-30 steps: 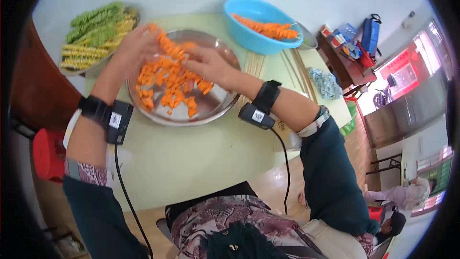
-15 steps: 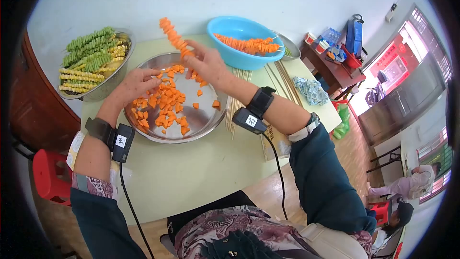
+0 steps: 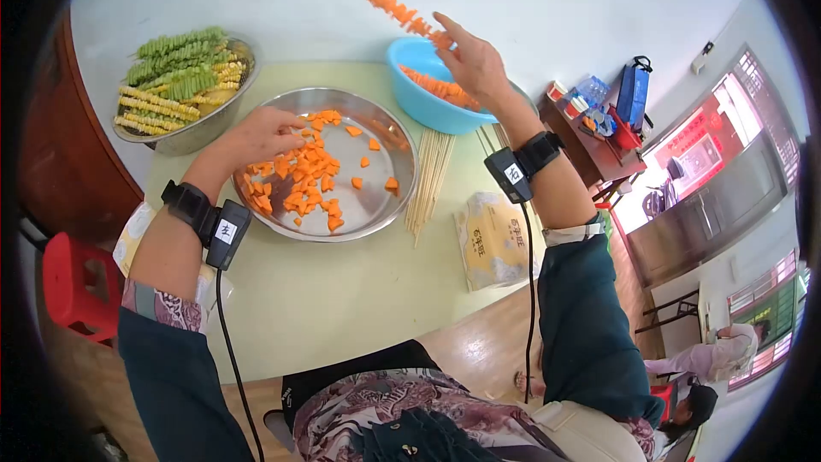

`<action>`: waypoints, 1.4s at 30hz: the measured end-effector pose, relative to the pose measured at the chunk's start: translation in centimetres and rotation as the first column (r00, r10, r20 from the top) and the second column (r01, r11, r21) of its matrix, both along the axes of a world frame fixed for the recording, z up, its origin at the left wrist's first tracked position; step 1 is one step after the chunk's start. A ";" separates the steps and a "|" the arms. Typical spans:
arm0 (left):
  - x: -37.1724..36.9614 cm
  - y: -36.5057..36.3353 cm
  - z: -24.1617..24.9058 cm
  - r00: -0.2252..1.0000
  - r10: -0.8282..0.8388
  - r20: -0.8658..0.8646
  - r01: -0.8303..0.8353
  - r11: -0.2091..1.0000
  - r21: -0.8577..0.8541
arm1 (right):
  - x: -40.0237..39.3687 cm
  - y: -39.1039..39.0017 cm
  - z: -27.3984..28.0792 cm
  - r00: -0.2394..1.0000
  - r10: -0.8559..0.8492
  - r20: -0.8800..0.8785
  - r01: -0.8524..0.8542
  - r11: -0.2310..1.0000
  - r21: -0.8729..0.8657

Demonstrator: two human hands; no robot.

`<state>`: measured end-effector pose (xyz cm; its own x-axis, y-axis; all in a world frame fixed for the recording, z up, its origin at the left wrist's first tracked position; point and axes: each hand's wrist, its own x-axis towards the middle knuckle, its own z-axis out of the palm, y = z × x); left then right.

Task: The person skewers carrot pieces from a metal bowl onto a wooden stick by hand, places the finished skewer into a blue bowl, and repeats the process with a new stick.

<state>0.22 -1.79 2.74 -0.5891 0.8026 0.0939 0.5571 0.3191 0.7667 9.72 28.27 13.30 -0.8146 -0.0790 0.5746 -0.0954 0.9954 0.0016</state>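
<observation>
My right hand (image 3: 475,64) is closed on a skewer of carrot pieces (image 3: 404,14), raised above the blue basin (image 3: 400,90) and tilted up to the left. More carrot skewers (image 3: 440,87) lie inside that basin, partly hidden by my hand. My left hand (image 3: 265,134) reaches over the left rim of a round steel pan (image 3: 389,197), its fingers slightly apart at a heap of cut carrot pieces (image 3: 310,173). A few loose pieces lie towards the pan's right side.
Bare wooden skewers (image 3: 430,180) lie right of the pan, near a tissue pack (image 3: 494,239). At the back left, a steel bowl (image 3: 192,139) holds green and yellow vegetable skewers (image 3: 175,77). A red stool (image 3: 77,287) stands left; another person (image 3: 727,351) is far right.
My right hand has carried the carrot skewer right and up, from above the pan to above the blue basin. My left hand has stayed at the carrot pieces.
</observation>
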 end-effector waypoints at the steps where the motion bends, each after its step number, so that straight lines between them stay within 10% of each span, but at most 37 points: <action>1: -0.1 0.0 -0.1 1.000 0.007 0.016 -0.007 0.999 0.048 | 0.3 0.4 0.1 0.998 -0.055 0.000 0.055 0.998 0.021; 11: -1.2 -0.1 -1.0 0.927 -0.102 -0.360 0.094 0.995 -0.040 | -0.2 6.7 -6.5 0.947 -0.321 0.017 0.303 0.908 0.291; 17: -2.1 0.0 -2.0 0.906 -0.115 -0.408 0.113 0.993 -0.030 | -0.8 1.7 -5.2 0.996 -0.064 -0.061 0.075 0.977 0.202; 22: -0.7 -0.1 -0.5 0.992 -0.016 -0.123 0.013 0.999 -0.031 | -2.4 -3.2 -5.6 0.983 0.145 0.110 -0.165 0.965 0.202; 35: -2.7 -0.2 -2.5 0.905 0.104 -0.413 -0.074 0.993 0.088 | -4.8 -5.0 -13.6 0.881 0.287 0.376 -0.285 0.956 -0.062; 41: -2.3 -0.6 -2.5 0.823 -0.021 -0.567 -0.119 0.971 -0.208 | -4.2 -6.6 -12.5 0.827 0.274 0.491 -0.322 0.947 0.013; 42: -2.1 -0.6 -2.5 0.823 -0.032 -0.568 -0.114 0.969 -0.219 | -3.6 -7.1 -11.8 0.732 0.402 0.550 -0.341 0.915 -0.216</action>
